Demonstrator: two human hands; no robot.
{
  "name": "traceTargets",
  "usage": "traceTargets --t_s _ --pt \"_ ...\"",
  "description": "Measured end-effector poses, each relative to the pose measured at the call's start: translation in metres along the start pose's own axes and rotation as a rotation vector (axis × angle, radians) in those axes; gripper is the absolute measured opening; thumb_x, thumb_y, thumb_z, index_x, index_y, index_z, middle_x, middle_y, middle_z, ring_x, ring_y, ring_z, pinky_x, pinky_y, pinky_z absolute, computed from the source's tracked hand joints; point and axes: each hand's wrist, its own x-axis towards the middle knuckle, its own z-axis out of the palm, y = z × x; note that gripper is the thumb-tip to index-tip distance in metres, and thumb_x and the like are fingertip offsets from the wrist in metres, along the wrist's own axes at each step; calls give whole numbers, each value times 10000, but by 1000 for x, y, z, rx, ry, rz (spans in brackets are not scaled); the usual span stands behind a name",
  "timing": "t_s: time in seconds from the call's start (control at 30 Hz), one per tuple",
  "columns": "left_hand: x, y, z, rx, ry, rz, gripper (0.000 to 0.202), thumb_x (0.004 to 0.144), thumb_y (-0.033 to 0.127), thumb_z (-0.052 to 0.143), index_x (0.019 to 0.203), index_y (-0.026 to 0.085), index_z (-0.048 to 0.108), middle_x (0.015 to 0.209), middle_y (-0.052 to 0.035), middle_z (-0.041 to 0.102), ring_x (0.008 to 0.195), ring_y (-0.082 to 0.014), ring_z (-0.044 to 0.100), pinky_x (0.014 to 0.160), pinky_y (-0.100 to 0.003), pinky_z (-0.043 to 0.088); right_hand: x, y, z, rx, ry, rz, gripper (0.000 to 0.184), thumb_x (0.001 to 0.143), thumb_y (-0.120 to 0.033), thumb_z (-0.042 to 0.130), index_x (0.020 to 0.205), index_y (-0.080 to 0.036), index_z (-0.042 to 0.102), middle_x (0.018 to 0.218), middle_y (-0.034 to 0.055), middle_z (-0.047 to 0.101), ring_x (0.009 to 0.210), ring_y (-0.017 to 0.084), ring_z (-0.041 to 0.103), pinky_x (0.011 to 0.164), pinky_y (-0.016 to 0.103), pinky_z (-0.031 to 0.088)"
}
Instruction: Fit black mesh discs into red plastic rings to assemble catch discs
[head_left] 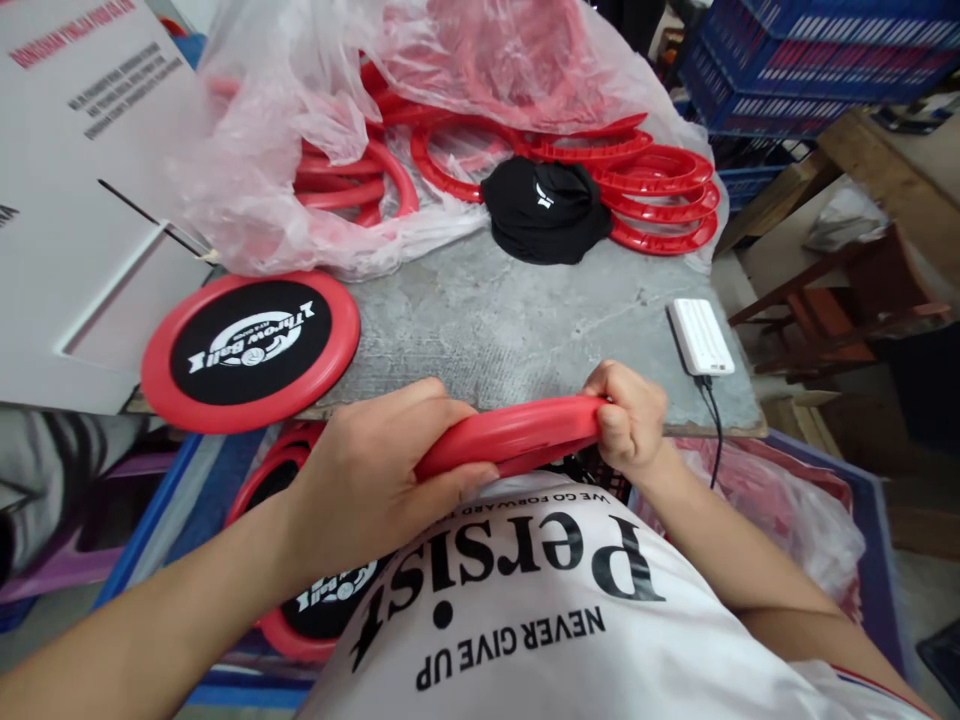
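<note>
I hold a red plastic ring [517, 436] edge-on against my white printed shirt, just below the table's front edge. My left hand [375, 470] is closed round its left part, fingers wrapped over the rim. My right hand [628, 418] is clenched on its right end. A finished red disc with a black printed cloth centre [251, 350] lies flat on the grey table [510, 320] at the left. Several bare red rings [652, 195] lie partly inside a clear plastic bag [300, 120] at the back. A pile of black cloth [546, 210] rests beside them.
A white power bank [700, 336] with a black cable lies at the table's right edge. White cardboard [82, 180] covers the left. More finished discs [315, 600] sit in a blue crate [161, 510] below. Blue crates [810, 60] and wooden furniture [840, 290] stand at the right.
</note>
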Motion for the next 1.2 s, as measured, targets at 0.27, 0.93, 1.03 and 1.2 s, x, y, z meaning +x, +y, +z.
traceTargets --t_s 0.27,0.93,1.03,1.2 --pt "28 0 3 33 -68 22 338 972 511 570 888 214 709 773 1 631 666 -135 602 600 -245 448 36 -25 -2 -122 -248 -107 709 1003 -756 226 913 -177 625 772 50 646 700 167 572 641 302 407" --pt "14 -31 31 -181 108 13 366 887 630 663 970 277 713 807 6 671 709 -160 667 650 -248 562 8 8 -14 -208 -42 -111 673 1017 -731 221 707 -211 515 606 2 527 535 136 463 533 296 305" --pt "17 -23 12 -68 140 56 359 899 618 653 925 265 707 769 10 650 666 -142 640 590 -219 516 12 6 -9 -135 11 -118 661 1027 -712 224 717 -210 522 609 0 522 532 133 471 526 286 333" --pt "23 -27 -13 94 43 53 372 929 596 606 828 249 697 742 18 645 623 -129 627 560 -209 474 8 5 22 -23 111 -43 668 1036 -696 192 706 -211 512 603 0 525 522 126 505 514 267 358"
